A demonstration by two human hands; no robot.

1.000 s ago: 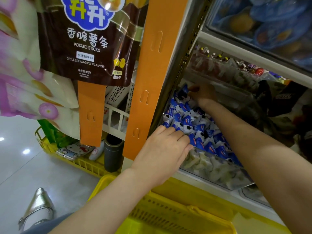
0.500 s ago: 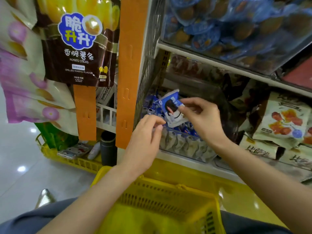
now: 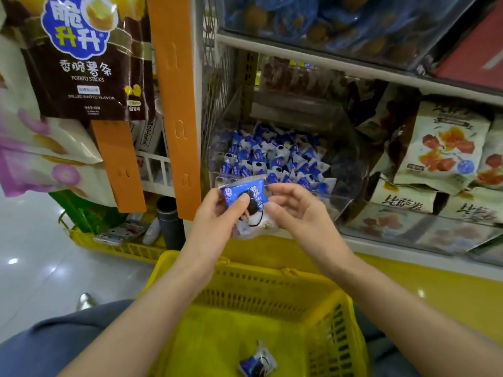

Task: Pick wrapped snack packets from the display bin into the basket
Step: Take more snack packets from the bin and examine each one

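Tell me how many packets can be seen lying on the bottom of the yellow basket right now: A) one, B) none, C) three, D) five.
A: a single blue-and-white packet lies on the bottom of the basket; the other packet is held above the basket, gripped by the left hand, and has not been dropped in.

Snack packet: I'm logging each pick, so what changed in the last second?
The right hand lifted a snack packet out of the bin and brought it back toward the basket; the left hand left the pile and took hold of it. Whether the right still pinches it is unclear. The pile stayed put.
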